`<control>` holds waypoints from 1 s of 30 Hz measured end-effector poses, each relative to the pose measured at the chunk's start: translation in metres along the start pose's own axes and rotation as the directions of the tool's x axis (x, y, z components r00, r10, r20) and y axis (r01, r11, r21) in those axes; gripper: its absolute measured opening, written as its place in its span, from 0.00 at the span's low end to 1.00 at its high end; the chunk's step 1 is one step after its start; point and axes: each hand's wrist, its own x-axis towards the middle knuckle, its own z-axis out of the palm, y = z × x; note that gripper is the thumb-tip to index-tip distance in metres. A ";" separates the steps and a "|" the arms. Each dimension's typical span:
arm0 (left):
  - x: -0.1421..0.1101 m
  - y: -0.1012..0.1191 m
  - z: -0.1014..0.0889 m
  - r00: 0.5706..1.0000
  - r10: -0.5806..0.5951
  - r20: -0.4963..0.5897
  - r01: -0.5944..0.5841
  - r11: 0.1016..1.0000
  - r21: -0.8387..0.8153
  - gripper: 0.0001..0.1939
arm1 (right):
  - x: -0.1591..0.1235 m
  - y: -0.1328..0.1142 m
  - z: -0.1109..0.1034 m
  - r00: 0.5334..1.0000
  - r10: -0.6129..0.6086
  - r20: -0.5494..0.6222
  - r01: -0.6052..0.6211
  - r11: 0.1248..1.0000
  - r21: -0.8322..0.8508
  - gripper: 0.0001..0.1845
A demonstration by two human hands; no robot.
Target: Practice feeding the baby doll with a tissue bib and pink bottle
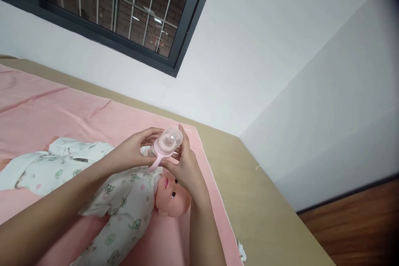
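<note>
A pink baby bottle (163,144) with a clear dome cap over its nipple and a pink handle is held between both hands, above the doll's chest. My left hand (139,149) wraps its fingers around the bottle's body from the left. Around the cap and collar from the right, my right hand (185,162) is closed, with its index finger along the cap. Below the hands a baby doll (174,199) lies on its back, its head toward the right. The doll's outfit (127,208) is white with green and pink prints. My right hand hides part of the doll's face.
A pink sheet (84,112) with creases lies under the doll on a light wooden surface (249,199). Behind it rises a white wall (218,79) with a dark-framed barred window (118,4). A small white item (242,252) rests by the sheet's right edge. Brown wood (358,220) shows at the lower right.
</note>
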 end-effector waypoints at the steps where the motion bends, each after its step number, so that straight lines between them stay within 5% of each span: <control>1: 0.000 0.002 0.002 1.000 0.003 -0.016 -0.003 1.000 0.020 0.35 | 0.000 0.000 0.000 1.000 -0.001 -0.013 0.000 1.000 -0.023 0.59; 8: -0.005 0.013 0.003 0.990 -0.011 -0.142 0.057 0.946 0.319 0.29 | -0.010 -0.008 -0.006 0.990 -0.106 -0.098 0.089 0.983 -0.162 0.57; 15: -0.003 0.007 0.003 0.993 0.056 -0.107 0.002 0.878 0.479 0.30 | -0.013 -0.009 -0.002 0.974 -0.170 -0.148 0.151 0.979 -0.135 0.46; 21: 0.003 -0.008 -0.021 0.976 0.062 -0.207 0.064 0.832 0.552 0.30 | -0.008 -0.003 -0.022 0.920 -0.197 -0.337 0.178 0.980 -0.087 0.39; 25: 0.012 -0.033 -0.056 0.946 0.047 -0.322 0.159 0.795 0.586 0.31 | 0.010 0.035 -0.063 0.876 -0.115 -0.469 0.035 0.984 -0.175 0.30; 30: 0.014 -0.074 -0.097 0.918 -0.120 -0.378 0.345 0.710 0.614 0.31 | 0.031 0.133 -0.099 0.799 0.049 -0.600 -0.283 0.911 -0.301 0.33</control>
